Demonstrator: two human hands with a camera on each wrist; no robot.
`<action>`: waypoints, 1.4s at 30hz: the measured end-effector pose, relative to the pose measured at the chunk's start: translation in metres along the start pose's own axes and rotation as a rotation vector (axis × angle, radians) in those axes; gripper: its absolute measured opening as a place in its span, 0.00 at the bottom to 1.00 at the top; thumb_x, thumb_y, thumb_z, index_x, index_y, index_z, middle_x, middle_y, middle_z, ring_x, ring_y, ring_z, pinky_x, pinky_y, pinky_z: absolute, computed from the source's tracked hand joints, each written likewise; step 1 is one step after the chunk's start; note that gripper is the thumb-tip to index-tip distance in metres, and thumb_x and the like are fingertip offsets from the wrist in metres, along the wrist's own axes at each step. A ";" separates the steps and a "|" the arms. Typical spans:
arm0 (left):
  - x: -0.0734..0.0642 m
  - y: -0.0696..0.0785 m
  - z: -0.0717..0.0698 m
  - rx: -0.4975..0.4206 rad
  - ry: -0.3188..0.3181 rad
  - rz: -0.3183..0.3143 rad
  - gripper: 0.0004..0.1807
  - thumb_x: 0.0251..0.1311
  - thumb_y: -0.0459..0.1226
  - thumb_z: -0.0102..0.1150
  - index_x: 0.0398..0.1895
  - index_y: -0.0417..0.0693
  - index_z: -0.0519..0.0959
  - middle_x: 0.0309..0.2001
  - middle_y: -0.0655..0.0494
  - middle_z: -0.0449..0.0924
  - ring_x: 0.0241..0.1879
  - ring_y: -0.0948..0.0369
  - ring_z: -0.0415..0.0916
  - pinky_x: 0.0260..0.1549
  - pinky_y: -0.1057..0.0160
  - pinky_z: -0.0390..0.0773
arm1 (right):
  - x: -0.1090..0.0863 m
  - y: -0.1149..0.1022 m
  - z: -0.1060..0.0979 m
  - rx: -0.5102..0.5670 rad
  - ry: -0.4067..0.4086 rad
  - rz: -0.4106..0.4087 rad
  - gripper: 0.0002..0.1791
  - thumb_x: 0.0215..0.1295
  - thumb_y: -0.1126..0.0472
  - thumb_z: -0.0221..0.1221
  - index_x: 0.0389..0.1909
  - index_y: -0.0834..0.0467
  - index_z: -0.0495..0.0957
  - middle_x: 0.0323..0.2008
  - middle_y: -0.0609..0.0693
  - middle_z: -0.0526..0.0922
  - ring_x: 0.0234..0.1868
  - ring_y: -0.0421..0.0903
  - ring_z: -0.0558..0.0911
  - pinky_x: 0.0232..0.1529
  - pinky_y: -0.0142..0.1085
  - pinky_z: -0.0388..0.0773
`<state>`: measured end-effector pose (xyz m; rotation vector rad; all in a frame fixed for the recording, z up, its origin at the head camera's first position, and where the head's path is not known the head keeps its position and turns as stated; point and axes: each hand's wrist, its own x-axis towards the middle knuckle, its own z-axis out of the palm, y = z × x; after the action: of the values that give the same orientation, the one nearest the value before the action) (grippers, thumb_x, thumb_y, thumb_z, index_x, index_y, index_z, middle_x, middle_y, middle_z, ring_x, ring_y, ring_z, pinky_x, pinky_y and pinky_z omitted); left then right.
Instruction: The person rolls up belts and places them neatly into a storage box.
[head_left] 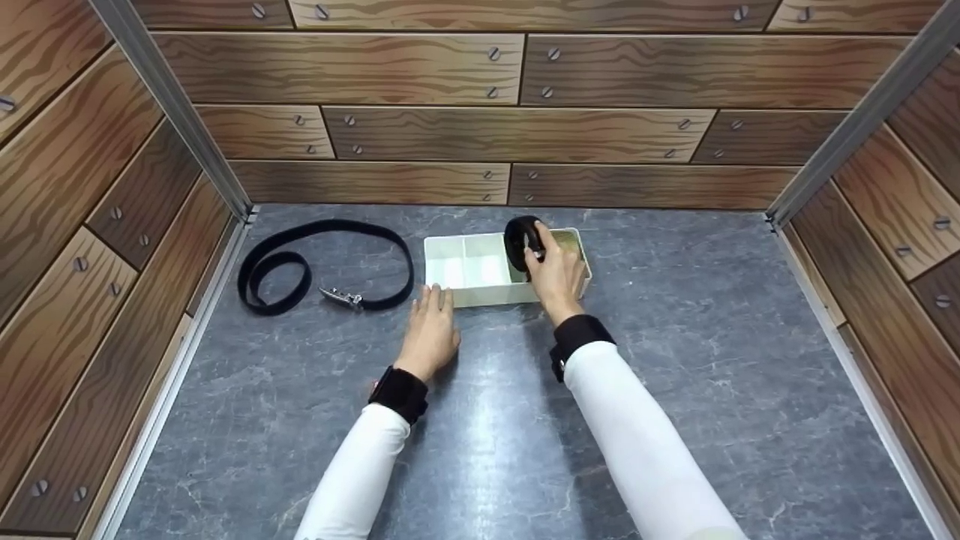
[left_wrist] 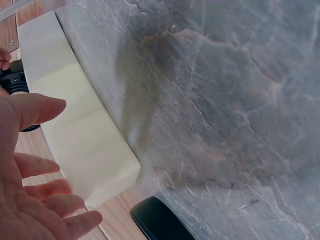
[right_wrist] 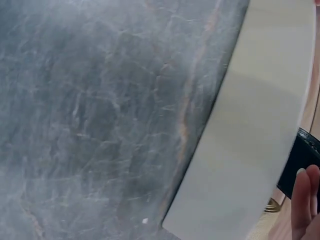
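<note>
A pale cream divided box [head_left: 495, 296] stands on the floor near the back wall. My right hand [head_left: 559, 274] grips a rolled-up black belt [head_left: 516, 244] at the box's right-hand part; the roll stands on edge, its lower side hidden by the box wall. In the right wrist view two fingertips [right_wrist: 302, 190] lie against the black roll [right_wrist: 297, 162]. My left hand [head_left: 431, 330] is at the box's front left corner, fingers extended; whether they touch it I cannot tell. Left of the box lies a second black belt [head_left: 337, 225] with a silver buckle [head_left: 343, 298], loosely curled.
The box's right end compartment holds something yellow-green [head_left: 568, 241], mostly behind my right hand. Two left compartments show bare white bottoms. Wood-patterned walls [head_left: 420, 135] enclose the grey marbled floor [head_left: 712, 360] at the back and both sides.
</note>
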<state>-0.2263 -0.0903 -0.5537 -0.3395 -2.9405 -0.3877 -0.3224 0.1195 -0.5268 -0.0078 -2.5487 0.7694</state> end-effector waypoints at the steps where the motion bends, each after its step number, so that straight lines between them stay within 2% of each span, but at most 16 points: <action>1: 0.000 0.000 0.000 0.009 0.004 0.001 0.37 0.56 0.36 0.65 0.67 0.29 0.65 0.66 0.31 0.63 0.68 0.37 0.58 0.63 0.41 0.61 | -0.001 0.000 0.001 -0.011 -0.008 0.003 0.27 0.62 0.52 0.66 0.63 0.41 0.76 0.41 0.65 0.84 0.26 0.66 0.80 0.27 0.55 0.74; 8: -0.002 0.001 0.000 0.054 0.009 0.007 0.38 0.55 0.37 0.66 0.67 0.29 0.65 0.65 0.31 0.64 0.67 0.37 0.59 0.66 0.44 0.59 | -0.003 -0.007 -0.002 -0.110 -0.092 0.024 0.29 0.63 0.52 0.64 0.66 0.45 0.73 0.39 0.66 0.84 0.23 0.65 0.80 0.23 0.55 0.74; 16: -0.003 0.006 0.000 0.053 -0.033 0.027 0.44 0.52 0.40 0.70 0.68 0.28 0.62 0.67 0.30 0.61 0.68 0.36 0.57 0.67 0.45 0.57 | -0.006 -0.010 -0.001 -0.205 -0.153 0.132 0.27 0.63 0.50 0.62 0.63 0.49 0.74 0.41 0.66 0.84 0.32 0.68 0.82 0.26 0.58 0.76; 22: -0.004 0.006 0.001 0.066 -0.036 0.026 0.47 0.50 0.43 0.73 0.68 0.28 0.62 0.67 0.30 0.60 0.68 0.36 0.56 0.67 0.45 0.56 | -0.009 -0.011 0.004 -0.255 -0.165 0.111 0.27 0.63 0.49 0.63 0.63 0.49 0.73 0.39 0.66 0.84 0.30 0.67 0.82 0.25 0.57 0.77; 25: -0.003 0.005 0.002 0.059 -0.037 0.023 0.47 0.50 0.43 0.72 0.69 0.28 0.61 0.67 0.29 0.59 0.69 0.36 0.56 0.68 0.45 0.55 | -0.008 -0.013 0.004 -0.289 -0.201 0.093 0.30 0.63 0.48 0.63 0.66 0.48 0.72 0.38 0.66 0.84 0.29 0.66 0.82 0.24 0.56 0.77; 34: -0.003 0.005 0.000 0.057 -0.038 0.024 0.47 0.50 0.42 0.73 0.69 0.28 0.61 0.67 0.29 0.59 0.68 0.36 0.56 0.67 0.45 0.55 | -0.008 -0.008 0.000 -0.269 -0.342 0.086 0.39 0.61 0.47 0.60 0.74 0.44 0.61 0.41 0.63 0.83 0.30 0.63 0.82 0.27 0.54 0.77; 42: -0.004 0.005 -0.001 0.061 -0.051 0.022 0.47 0.50 0.42 0.72 0.69 0.28 0.60 0.68 0.29 0.58 0.69 0.36 0.55 0.67 0.45 0.55 | -0.009 -0.004 -0.002 -0.249 -0.373 0.075 0.40 0.61 0.46 0.60 0.74 0.42 0.59 0.42 0.62 0.82 0.31 0.64 0.82 0.29 0.55 0.77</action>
<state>-0.2211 -0.0863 -0.5526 -0.3797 -2.9883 -0.2902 -0.3129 0.1161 -0.5279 -0.0446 -3.0010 0.5122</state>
